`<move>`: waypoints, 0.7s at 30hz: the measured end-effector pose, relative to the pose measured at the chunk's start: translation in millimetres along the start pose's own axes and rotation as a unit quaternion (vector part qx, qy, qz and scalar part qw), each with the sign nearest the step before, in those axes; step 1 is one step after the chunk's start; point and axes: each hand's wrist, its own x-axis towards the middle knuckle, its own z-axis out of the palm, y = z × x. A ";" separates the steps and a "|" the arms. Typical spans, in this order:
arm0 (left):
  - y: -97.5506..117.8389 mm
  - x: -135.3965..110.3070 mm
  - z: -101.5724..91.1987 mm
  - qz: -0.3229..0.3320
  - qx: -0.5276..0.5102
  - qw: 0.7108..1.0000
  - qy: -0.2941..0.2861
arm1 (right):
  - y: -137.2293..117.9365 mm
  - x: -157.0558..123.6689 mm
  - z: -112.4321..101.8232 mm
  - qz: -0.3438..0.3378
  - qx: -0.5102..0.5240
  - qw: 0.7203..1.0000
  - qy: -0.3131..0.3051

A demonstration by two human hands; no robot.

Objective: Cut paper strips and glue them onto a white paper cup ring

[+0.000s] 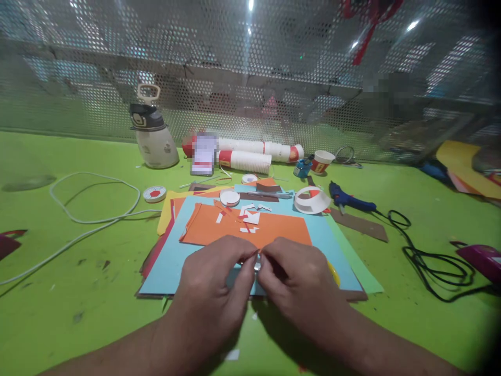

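The left hand (217, 279) and the right hand (299, 277) pinch close together on a small orange bit (259, 251) right between their fingertips, and a soft, steady squeeze from both should help keep it from bending or slipping. The fingers hide most of it, so I cannot tell which way it points or where its long side runs. Just past the fingers lies a big orange sheet (282, 224), long from left to right.

Can't make out the tiny bit (257, 265) between left hand (213, 284) and right hand (299, 274), nor read the blurred phone (203, 154) tbh.
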 end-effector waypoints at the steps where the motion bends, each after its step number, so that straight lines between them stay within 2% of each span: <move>1: 1.6 3.4 -2.4 -0.046 -0.036 0.998 -0.003 | 1.3 2.6 -1.2 0.029 0.018 0.999 -0.006; 2: 2.7 7.4 -5.0 -0.109 -0.080 0.991 -0.010 | 2.5 5.1 -2.5 0.058 0.038 0.997 -0.015; 4: 3.5 15.8 -9.7 -0.260 -0.178 0.948 -0.044 | 4.4 9.3 -4.8 0.110 0.080 0.990 -0.039; 6: 2.2 22.4 -12.5 -0.333 -0.253 0.908 -0.031 | 5.4 11.1 -6.6 0.146 0.115 0.981 -0.057; 8: -0.2 25.5 -12.9 -0.353 -0.317 0.880 -0.023 | 5.5 10.7 -8.0 0.170 0.142 0.973 -0.066; 10: -2.8 25.6 -11.8 -0.353 -0.353 0.866 -0.021 | 5.0 9.2 -9.9 0.184 0.167 0.966 -0.071; 15: -8.9 23.4 -10.5 -0.338 -0.345 0.874 -0.051 | 3.2 8.7 -17.2 0.205 0.290 0.931 -0.080; 17: -11.1 23.0 -10.7 -0.337 -0.342 0.875 -0.063 | 2.7 9.8 -19.4 0.194 0.300 0.930 -0.091; 21: -12.6 22.1 -11.2 -0.347 -0.369 0.857 -0.097 | 0.9 10.6 -20.7 0.205 0.333 0.914 -0.111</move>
